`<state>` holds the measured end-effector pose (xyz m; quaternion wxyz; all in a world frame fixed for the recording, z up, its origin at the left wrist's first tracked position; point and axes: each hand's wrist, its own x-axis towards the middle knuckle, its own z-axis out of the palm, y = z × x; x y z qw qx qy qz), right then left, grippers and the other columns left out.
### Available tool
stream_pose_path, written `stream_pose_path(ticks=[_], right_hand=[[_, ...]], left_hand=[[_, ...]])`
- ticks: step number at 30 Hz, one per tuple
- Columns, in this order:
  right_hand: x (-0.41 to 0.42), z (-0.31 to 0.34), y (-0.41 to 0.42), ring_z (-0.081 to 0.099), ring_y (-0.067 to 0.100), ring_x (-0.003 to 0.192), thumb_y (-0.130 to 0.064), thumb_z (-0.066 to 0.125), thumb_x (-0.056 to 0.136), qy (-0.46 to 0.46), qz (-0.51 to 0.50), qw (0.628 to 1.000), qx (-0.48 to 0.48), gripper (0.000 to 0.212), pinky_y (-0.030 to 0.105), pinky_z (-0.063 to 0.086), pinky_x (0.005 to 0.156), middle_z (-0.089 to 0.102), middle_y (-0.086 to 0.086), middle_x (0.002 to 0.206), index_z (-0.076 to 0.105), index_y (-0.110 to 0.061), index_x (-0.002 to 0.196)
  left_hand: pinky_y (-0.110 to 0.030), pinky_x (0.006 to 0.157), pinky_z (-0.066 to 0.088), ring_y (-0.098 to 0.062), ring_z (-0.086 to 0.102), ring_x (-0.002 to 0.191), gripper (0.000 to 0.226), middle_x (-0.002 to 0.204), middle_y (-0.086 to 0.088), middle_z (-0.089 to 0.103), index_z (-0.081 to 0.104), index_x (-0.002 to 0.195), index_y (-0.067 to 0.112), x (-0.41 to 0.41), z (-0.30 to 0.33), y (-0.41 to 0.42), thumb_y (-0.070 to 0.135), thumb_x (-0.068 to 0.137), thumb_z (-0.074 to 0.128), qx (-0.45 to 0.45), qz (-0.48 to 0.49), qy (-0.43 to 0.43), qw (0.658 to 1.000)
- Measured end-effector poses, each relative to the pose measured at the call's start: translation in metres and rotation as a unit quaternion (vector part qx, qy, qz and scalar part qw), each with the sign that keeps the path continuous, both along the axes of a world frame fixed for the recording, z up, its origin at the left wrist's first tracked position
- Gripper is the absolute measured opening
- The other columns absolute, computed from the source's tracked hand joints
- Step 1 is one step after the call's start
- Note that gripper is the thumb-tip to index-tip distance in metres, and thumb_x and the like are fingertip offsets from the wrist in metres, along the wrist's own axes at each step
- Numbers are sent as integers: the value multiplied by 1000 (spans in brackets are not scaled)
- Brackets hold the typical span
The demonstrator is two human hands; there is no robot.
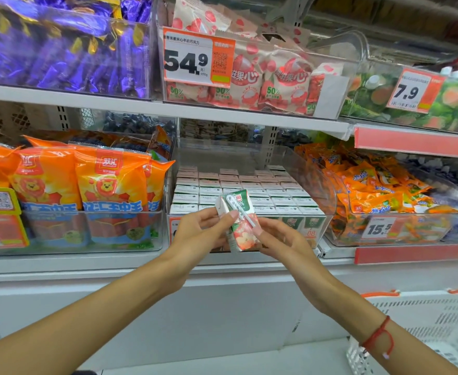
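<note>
Left grip pinching tilted juice carton, right grip curled round its lower end

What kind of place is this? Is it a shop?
Most likely a supermarket. The 54.9 price tag hangs before bagged sweets, orange sausage packs stand lower down, and the left hand and right hand hold a juice carton before rows of the same cartons.

The juice carton, green on top with fruit printed below and a wrapped straw on its side, is tilted.
</note>
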<state>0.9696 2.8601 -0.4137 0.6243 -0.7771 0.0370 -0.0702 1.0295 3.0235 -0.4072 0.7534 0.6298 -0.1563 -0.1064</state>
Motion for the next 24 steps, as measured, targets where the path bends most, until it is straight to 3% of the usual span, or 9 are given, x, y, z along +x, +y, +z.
stream_pose_path(ticks=[3, 9, 11, 14, 17, 19, 22, 24], right_hand=[[-1, 1, -3, 65, 7, 108, -41, 57, 89, 31, 50, 997, 44, 39, 28, 50, 96, 73, -6, 111, 64, -25, 123], [-4, -3, -1, 67, 15, 106, -35, 65, 84, 31, 35, 996, 76, 45, 30, 52, 97, 72, 5, 111, 62, -15, 124], [-4, -4, 4, 68, 8, 99, -38, 70, 79, 19, -3, 998, 61, 48, 24, 53, 91, 72, 2, 107, 62, -18, 121], [-5, -5, 13, 65, -4, 82, -34, 81, 69, -36, -58, 998, 7, 45, 11, 51, 71, 70, -10, 95, 62, -24, 108], [-5, -8, 20, 63, 0, 82, -22, 88, 66, -81, -85, 992, -51, 46, 14, 51, 73, 67, -9, 93, 59, -22, 102], [-6, -7, 19, 63, 3, 86, -16, 87, 68, -82, -67, 992, -62, 47, 16, 51, 77, 67, -6, 97, 57, -22, 103], [-8, 2, 7, 64, 4, 101, -12, 82, 75, -60, 19, 998, -17, 49, 18, 50, 86, 68, -8, 108, 58, -24, 116], [-8, 8, 1, 62, 9, 112, -13, 77, 75, -52, 65, 996, 24, 53, 25, 47, 94, 69, -6, 115, 58, -22, 123]], left_hand=[[-16, 70, 57, -8, 72, 93, 37, 108, 2, 74, 62, 124, 18, 2, 4, 4, 33, 90, 65, 15, -22, 17, 1000], [-15, 65, 56, -5, 72, 87, 23, 98, 5, 76, 67, 112, 23, 4, 0, 5, 28, 89, 67, 23, -11, 24, 999], [-16, 62, 56, -7, 73, 82, 18, 92, 5, 77, 69, 106, 21, 3, -2, 3, 23, 88, 69, 12, 25, 9, 1000], [-16, 62, 56, -9, 74, 81, 12, 88, 6, 77, 71, 97, 23, -2, -1, -1, 25, 85, 72, 1, 28, -18, 999], [-10, 59, 52, 2, 71, 76, 17, 76, 22, 73, 67, 87, 34, -6, 1, -3, 21, 80, 77, 19, 13, -71, 997], [-5, 59, 48, 10, 68, 77, 25, 75, 28, 71, 67, 90, 34, -8, 2, -1, 18, 77, 80, 43, 11, -113, 993], [-7, 71, 50, 6, 66, 94, 48, 101, 25, 70, 64, 115, 29, -9, 6, 3, 17, 73, 83, 96, 14, -209, 973], [-6, 81, 48, 11, 60, 103, 59, 112, 32, 60, 56, 123, 36, -8, 7, 7, 21, 73, 84, 153, 42, -292, 943]])
